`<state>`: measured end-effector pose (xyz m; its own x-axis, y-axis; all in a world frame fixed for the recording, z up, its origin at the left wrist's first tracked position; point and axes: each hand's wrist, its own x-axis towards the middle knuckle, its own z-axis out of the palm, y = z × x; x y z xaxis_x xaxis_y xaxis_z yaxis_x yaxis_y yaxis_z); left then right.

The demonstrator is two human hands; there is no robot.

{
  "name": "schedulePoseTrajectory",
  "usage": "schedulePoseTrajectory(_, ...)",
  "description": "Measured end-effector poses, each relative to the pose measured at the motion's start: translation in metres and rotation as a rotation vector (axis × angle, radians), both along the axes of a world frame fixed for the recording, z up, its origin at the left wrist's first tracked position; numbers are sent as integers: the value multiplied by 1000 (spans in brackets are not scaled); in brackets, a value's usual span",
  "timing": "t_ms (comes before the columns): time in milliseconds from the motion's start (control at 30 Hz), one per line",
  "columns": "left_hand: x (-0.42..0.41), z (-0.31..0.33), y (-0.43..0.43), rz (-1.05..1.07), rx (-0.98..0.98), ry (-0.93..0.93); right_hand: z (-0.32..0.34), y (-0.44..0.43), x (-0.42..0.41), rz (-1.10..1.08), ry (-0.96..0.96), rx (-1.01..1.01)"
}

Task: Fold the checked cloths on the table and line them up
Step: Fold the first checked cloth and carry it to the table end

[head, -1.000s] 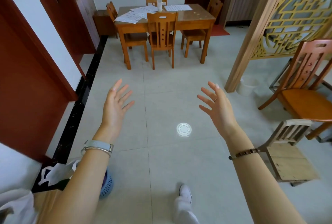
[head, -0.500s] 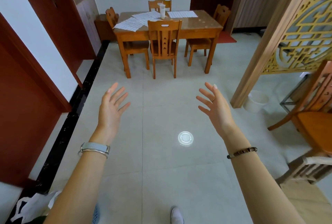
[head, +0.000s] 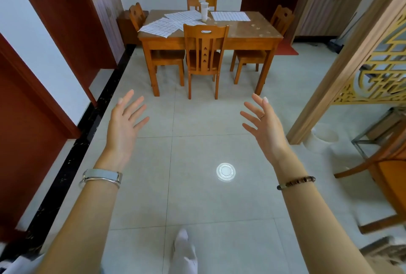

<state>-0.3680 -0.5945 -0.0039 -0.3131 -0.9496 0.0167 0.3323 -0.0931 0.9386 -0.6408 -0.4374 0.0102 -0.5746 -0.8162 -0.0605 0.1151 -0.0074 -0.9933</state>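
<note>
Table (head: 252, 30) nearer now; left hand (head: 123, 130), right hand (head: 267, 130) empty, fingers (head: 134, 107) wide, seemingly relaxed.

silver bangle (head: 100, 180), brown bead bracelet (head: 295, 182)

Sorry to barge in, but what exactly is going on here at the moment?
A person stands on the tiled floor, some way back from a wooden table, with the left hand and right hand both raised, open and empty. The checked cloths lie spread flat on the table, several overlapping at its left end and one apart at the right, with a white cup between them. Neither hand touches a cloth, so folding has not yet begun.
</note>
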Motion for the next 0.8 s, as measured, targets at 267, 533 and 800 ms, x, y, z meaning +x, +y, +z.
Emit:
schedulePoseTrajectory(267, -39, 0, -96, -21, -23, 6, -3, -90, -35, -24, -3, 3)
schedulePoseTrajectory(533, -72, 8, -233, -7, -26, 15, 9, -224, -62, -40, -16, -19)
schedulePoseTrajectory(800, -95, 11, -343, -2, -42, 4, 8, -336, -80, -64, -34, -13)
